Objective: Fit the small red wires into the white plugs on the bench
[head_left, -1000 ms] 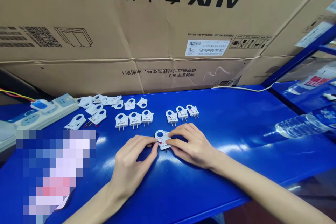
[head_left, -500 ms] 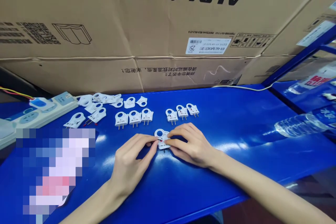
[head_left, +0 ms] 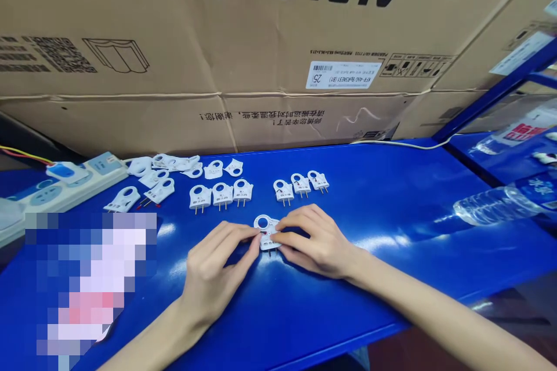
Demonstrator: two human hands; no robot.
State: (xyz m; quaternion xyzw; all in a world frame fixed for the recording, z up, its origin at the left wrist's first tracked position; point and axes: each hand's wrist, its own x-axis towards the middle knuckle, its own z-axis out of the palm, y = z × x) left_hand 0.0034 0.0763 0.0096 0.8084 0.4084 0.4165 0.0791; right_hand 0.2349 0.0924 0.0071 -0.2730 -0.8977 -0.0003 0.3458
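A white plug shell [head_left: 268, 245] with a round ring at its top lies on the blue table in front of me, its metal prongs toward me. Around its right side the fingers of my right hand [head_left: 315, 242] are closed, steadying it. At its left edge the thumb and forefinger of my left hand [head_left: 213, 261] pinch a small dark piece with a reddish end, mostly hidden by the fingertips. Just behind stands a row of three similar plug shells [head_left: 300, 185] with dark marks inside. Three more plug shells [head_left: 222, 195] with prongs sit farther left.
Several loose white shells [head_left: 176, 163] are heaped at the back left, beside a power strip [head_left: 87, 179]. A pixelated object [head_left: 102, 272] lies at left. A large cardboard box [head_left: 261, 69] walls off the back. A clear bottle [head_left: 491, 206] lies at right.
The plug shell has shifted slightly left between my fingers, and its prongs show more. Both hands keep the same grip, the left barely moving. The view has shifted slightly.
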